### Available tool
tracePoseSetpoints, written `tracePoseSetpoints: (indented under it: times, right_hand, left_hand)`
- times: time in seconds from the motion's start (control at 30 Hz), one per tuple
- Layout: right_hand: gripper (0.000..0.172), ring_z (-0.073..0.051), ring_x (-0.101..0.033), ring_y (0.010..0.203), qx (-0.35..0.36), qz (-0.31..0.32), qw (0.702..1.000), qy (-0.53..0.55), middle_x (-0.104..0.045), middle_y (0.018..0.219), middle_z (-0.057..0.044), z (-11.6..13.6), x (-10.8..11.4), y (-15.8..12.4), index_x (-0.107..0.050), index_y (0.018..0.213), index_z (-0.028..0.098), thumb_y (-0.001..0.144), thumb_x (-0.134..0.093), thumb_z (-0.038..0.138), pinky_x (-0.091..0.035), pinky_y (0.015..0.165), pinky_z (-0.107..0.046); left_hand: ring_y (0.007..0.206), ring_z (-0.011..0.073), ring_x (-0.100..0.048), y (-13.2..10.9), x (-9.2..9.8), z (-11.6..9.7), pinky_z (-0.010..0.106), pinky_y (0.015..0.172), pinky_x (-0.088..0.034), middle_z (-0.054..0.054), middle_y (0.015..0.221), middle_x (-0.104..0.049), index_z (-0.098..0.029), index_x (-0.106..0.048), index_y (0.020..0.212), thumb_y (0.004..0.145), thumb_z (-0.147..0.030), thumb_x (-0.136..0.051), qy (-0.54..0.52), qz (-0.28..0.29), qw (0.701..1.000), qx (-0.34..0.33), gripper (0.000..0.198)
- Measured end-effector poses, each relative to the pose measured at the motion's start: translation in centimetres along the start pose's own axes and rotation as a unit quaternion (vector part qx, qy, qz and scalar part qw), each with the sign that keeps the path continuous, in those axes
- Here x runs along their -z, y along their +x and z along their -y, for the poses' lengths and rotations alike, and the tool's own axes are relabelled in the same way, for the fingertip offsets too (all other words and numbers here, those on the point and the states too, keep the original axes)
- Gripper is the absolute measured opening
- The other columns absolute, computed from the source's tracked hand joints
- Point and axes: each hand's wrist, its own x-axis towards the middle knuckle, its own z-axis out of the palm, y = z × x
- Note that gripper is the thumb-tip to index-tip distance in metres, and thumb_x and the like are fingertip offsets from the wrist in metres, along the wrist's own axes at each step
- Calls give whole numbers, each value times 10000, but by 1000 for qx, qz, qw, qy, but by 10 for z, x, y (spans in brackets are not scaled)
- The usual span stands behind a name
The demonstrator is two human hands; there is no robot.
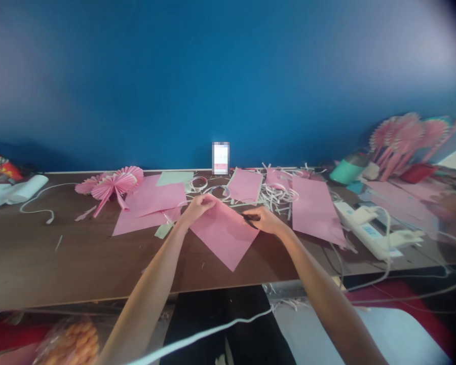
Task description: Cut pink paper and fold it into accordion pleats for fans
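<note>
Your left hand (pixel 202 205) pinches pink paper (pixel 228 235), likely light, easily creased; hold its edges. Your right hand (pixel 265 219) grips scissors (pixel 248 218).

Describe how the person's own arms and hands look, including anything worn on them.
The bare, ungloved left hand and right hand are ordinary five-fingered human hands. The slender forearms widen toward the elbows, with no sleeve showing. I see no watch, bracelet or marking on either wrist; finer details, such as rings, are too small to tell.
</note>
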Motion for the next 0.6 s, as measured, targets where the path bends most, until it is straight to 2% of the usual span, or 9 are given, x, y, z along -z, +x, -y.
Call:
tracePoseSetpoints:
  times: [0.17, 0.33, 0.47, 0.6]
  right_hand:
    - [358, -245, -646, 910, -2, -10, 1000, -3, -691, 1009, -79, 1, 0, 0, -668, 1080, 167, 733, -603, 226, -521, 809, -361]
    - [330, -210, -628, 733, 16, -9, 1000, -20, -690, 787, -60, 9, -1, -1, -690, 1006, 155, 727, -629, 322, -505, 632, -294]
    - [299, -126, -511, 575, 18, -10, 999, -49, -598, 654, -12, 17, -3, -2, -677, 937, 152, 744, -614, 372, -385, 507, -224]
    - [262, -80, -369, 528, 20, -10, 997, -71, -471, 591, 27, 22, -5, -1, -638, 830, 148, 758, -591, 396, -279, 476, -205]
  left_hand:
    - [828, 191, -598, 0, 0, -2, 283, 721, -436, 35, 882, -660, -174, -645, 899, 815, -436, -532, 9, 0, 1000, -6, 297]
    - [818, 188, -600, -1, 0, -6, 281, 708, -437, 39, 898, -664, -175, -646, 905, 819, -437, -523, 20, 2, 1000, -7, 302]
    - [818, 193, -602, 0, -2, -6, 284, 707, -445, 48, 888, -670, -164, -649, 888, 818, -444, -517, 22, 4, 1000, -9, 317]
    - [814, 186, -604, 1, -2, -4, 276, 709, -442, 38, 881, -669, -167, -649, 892, 813, -442, -528, 25, -3, 1000, -13, 311]
